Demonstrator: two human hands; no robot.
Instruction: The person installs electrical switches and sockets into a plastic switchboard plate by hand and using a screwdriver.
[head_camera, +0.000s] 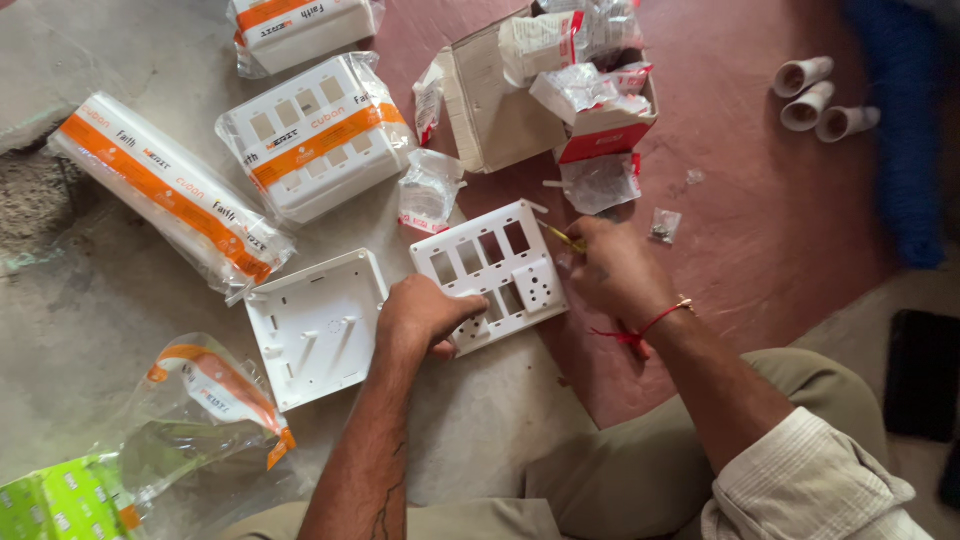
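A white switch plate (490, 272) with several rectangular openings lies on the floor; a white socket module (537, 285) sits in its right side. My left hand (425, 315) presses on the plate's lower left corner, fingers curled onto it. My right hand (610, 268) is at the plate's right edge and holds a thin yellow-handled screwdriver (562, 236) pointing toward the plate. A red thread is tied round my right wrist. A white back box (318, 325) lies upside up just left of my left hand.
Several wrapped white plates with orange bands (318, 135) lie at the upper left. An open carton (560, 90) holds small plastic bags of parts. Three white pipe fittings (815, 100) lie at the upper right. Empty wrappers (205, 400) lie at the lower left.
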